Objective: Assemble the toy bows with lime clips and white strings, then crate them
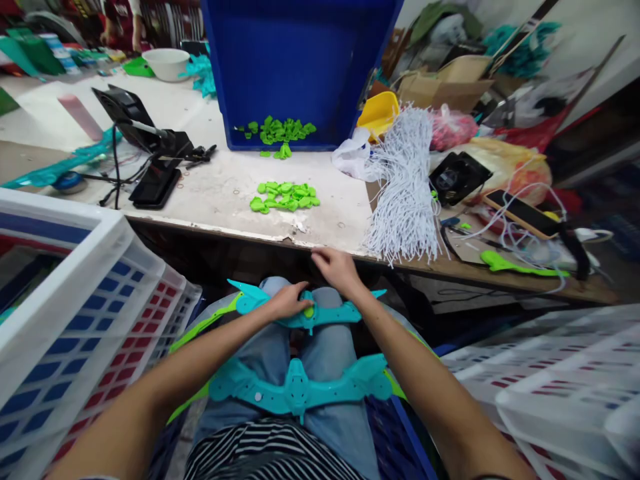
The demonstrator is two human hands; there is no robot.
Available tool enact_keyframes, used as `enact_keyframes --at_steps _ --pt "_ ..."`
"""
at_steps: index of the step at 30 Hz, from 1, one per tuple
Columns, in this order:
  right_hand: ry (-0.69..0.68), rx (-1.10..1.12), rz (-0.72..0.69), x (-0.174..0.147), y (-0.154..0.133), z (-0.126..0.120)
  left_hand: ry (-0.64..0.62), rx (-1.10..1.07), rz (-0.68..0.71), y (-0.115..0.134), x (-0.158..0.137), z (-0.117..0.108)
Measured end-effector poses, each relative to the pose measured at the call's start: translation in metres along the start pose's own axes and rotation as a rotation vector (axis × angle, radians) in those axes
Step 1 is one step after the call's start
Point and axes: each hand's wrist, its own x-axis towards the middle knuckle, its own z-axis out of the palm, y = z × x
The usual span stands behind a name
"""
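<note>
A turquoise wing-shaped plastic part (327, 315) lies across my knees. My left hand (289, 301) is closed on its middle, the thumb beside a small lime-green piece (309, 311) set there. My right hand (337, 269) is at the table's front edge, above the right half of that part. Its fingers are drawn together, and whatever they may hold is hidden. Closer to my body, a second turquoise wing-shaped part (320, 395) rests on my lap, with lime-green strips at its ends. Small lime-green pieces (285, 197) lie in a group on the table ahead.
A blue bin (300, 67) tipped toward me holds more green pieces. White strings (405, 187) hang over the table edge at right. A black phone stand (155, 157) stands at left. White baskets (100, 220) flank me. A person (123, 23) is at far left.
</note>
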Motion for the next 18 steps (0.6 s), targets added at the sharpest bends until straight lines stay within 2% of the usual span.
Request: enact_keyframes --at_steps 2,3,5,8,11,14,18 --pt "0.191 -0.1 0.006 0.047 -0.002 -0.011 0.172 0.068 0.059 0.009 -0.017 0.005" --pt "0.24 -0.141 0.008 0.069 -0.003 -0.013 0.237 0.092 0.09 0.013 -0.029 0.009" --pt "0.27 -0.188 0.009 0.107 -0.004 -0.011 0.263 0.103 0.121 0.015 -0.06 0.021" --pt "0.251 -0.205 0.001 0.141 -0.003 0.004 0.105 0.106 0.042 0.004 -0.109 0.048" --pt "0.259 -0.192 -0.009 0.149 0.001 0.017 -0.131 0.139 -0.105 -0.008 -0.142 0.069" --pt "0.249 -0.178 -0.012 0.145 0.009 0.02 -0.251 0.14 -0.188 -0.007 -0.149 0.072" --pt "0.166 -0.201 -0.08 0.138 0.015 0.013 -0.33 0.146 -0.171 0.009 -0.132 0.061"
